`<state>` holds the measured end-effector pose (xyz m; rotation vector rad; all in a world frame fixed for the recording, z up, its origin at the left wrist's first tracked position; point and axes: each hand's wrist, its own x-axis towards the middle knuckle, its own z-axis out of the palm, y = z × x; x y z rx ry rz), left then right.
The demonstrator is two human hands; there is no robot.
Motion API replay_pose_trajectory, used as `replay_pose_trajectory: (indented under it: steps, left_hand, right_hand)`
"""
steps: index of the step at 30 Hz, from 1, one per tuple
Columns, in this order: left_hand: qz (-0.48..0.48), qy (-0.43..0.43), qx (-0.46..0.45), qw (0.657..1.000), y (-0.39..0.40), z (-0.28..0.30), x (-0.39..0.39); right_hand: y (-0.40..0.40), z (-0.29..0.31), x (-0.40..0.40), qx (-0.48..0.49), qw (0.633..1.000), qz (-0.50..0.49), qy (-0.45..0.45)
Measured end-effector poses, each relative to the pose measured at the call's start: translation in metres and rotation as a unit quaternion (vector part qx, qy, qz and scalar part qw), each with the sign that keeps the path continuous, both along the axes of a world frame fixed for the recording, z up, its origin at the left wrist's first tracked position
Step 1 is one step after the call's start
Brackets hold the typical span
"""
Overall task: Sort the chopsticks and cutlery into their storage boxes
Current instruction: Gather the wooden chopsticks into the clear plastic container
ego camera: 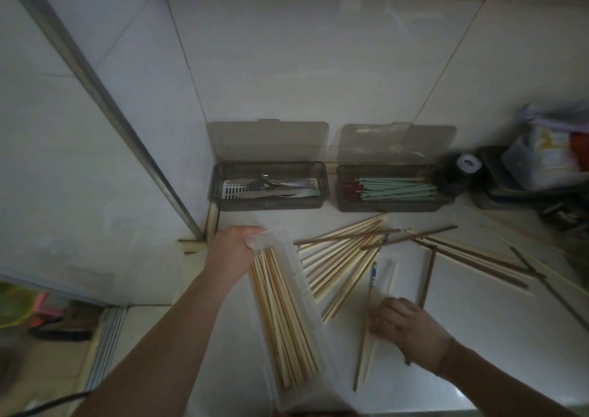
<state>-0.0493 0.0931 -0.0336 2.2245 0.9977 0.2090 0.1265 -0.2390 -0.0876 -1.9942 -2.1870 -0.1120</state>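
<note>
Left hand [230,251] grip clamped on far end of clear box [294,314] of pale chopsticks, lower centre. Right hand [406,324] grip pinching loose chopsticks [366,349] on tabletop [478,337]. Cutlery box [269,185] and chopstick box [393,188], lids raised, at centre frame.

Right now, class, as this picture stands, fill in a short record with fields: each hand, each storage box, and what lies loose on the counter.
left hand: grips the far end of the clear box
clear box: lies lengthwise, holds pale wooden chopsticks
right hand: fingers curled on loose chopsticks on the counter
left dark box: lid up, metal cutlery inside
right dark box: lid up, green and red chopsticks inside
loose chopsticks: pale and dark brown ones scattered, some crossing
</note>
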Motion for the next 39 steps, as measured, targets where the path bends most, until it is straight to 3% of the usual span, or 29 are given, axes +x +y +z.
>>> replay_pose_trajectory:
  steps: [4,6,10,12,14,17,19,23,27,29,32,34,35,37,39]
  left_hand:
    - [0.004,0.007,-0.004,1.000,-0.002,0.002,0.000]
    - [0.004,0.012,-0.005,1.000,-0.002,0.003,0.001]
    - [0.017,0.000,-0.015,1.000,-0.001,-0.001,0.001]
    - [0.021,-0.005,-0.019,1.000,0.002,-0.002,0.002]
    - [0.021,-0.002,-0.014,1.000,0.002,-0.001,0.002]
    - [0.030,-0.003,-0.020,0.999,0.000,0.003,0.001]
    - [0.024,-0.007,-0.028,0.999,-0.001,0.005,0.001]
    - [0.019,0.003,-0.009,1.000,0.002,-0.002,0.001]
    - [0.021,-0.003,-0.018,1.000,0.004,-0.007,0.001]
    - [0.017,-0.006,-0.019,1.000,0.003,-0.007,0.001]
    - [0.015,-0.013,-0.018,1.000,0.002,-0.005,0.001]
    - [0.021,-0.010,-0.024,0.999,0.002,-0.004,0.002]
    - [0.023,-0.007,-0.028,0.999,0.001,-0.003,0.001]
    - [0.022,-0.008,-0.030,0.999,-0.001,-0.002,0.001]
    - [0.019,-0.001,-0.024,1.000,-0.001,-0.001,0.001]
  right_hand:
    - [0.034,0.035,-0.009,0.160,0.983,-0.051,0.074]
    - [0.062,0.058,-0.024,0.228,0.958,-0.071,0.158]
    - [0.111,0.095,-0.069,0.308,0.856,-0.168,0.380]
    - [0.130,0.104,-0.087,0.308,0.820,-0.193,0.443]
    - [0.146,0.103,-0.095,0.258,0.836,-0.195,0.443]
    - [0.159,0.082,-0.103,0.117,0.910,-0.173,0.357]
    - [0.160,0.067,-0.109,0.002,0.935,-0.178,0.306]
    - [0.170,0.065,-0.122,-0.225,0.932,-0.206,0.195]
    - [0.178,0.066,-0.130,-0.301,0.914,-0.206,0.176]
    - [0.171,0.068,-0.128,-0.247,0.937,-0.160,0.190]
    - [0.140,0.065,-0.112,0.058,0.972,-0.078,0.215]
    - [0.111,0.058,-0.094,0.164,0.949,-0.178,0.203]
    - [0.097,0.057,-0.085,0.149,0.925,-0.285,0.204]
    - [0.073,0.049,-0.064,0.005,0.838,-0.501,0.217]
    - [0.054,0.037,-0.049,-0.140,0.769,-0.577,0.238]
